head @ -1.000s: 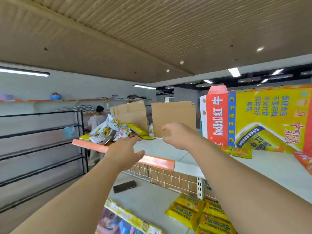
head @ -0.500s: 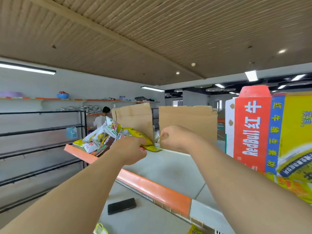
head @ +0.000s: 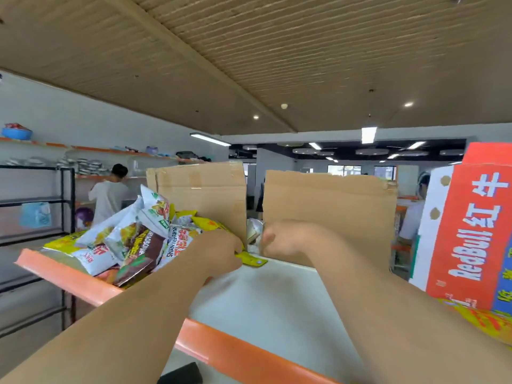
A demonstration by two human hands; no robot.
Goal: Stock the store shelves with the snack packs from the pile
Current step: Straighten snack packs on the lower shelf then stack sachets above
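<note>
On top shelf (head: 263, 300) | left hand (head: 219, 250) grips yellow pack (head: 251, 259) | right hand (head: 279, 239) fisted

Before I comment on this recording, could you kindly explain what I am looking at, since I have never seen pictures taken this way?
There is no machine here. A person wears a wide-angle camera on the head, so the single view looks forward and down along both bare arms. The surface is a white store shelf with an orange front edge. On its left end lies a heap of white, yellow and brown foil snack packs. Behind stand a left brown cardboard sheet and a right brown cardboard sheet. At the far right is a red, blue and yellow Red Bull carton. The left hand appears to grip a flat yellow snack pack at the heap's edge. The right hand is curled beside the right cardboard sheet; whether it holds anything is hidden.
</note>
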